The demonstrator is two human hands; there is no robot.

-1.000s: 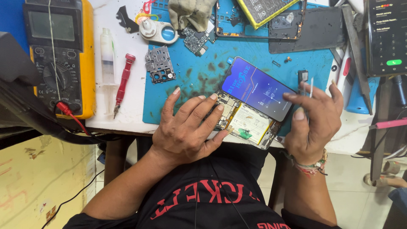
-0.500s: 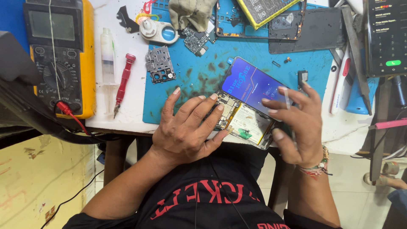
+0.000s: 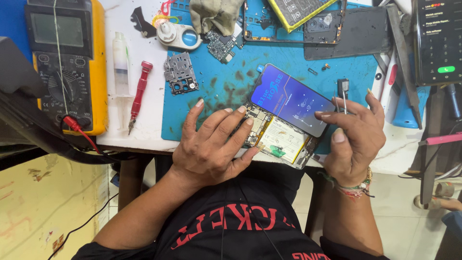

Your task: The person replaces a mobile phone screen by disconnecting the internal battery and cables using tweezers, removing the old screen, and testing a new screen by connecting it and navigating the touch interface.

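Two hands work on an opened smartphone at the near edge of the blue repair mat on the surface. The left hand lies flat with its fingers spread over the phone's exposed circuit board end. The right hand has its fingers pinched on the edge of the lit display panel, which lies tilted over the phone body. A red screwdriver and a yellow multimeter lie to the left.

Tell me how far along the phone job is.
Done: the phone is open, battery and board exposed. In hand: the left hand steadies it while the right hand touches the lit screen lying loose on top. Left: the screen isn't seated.
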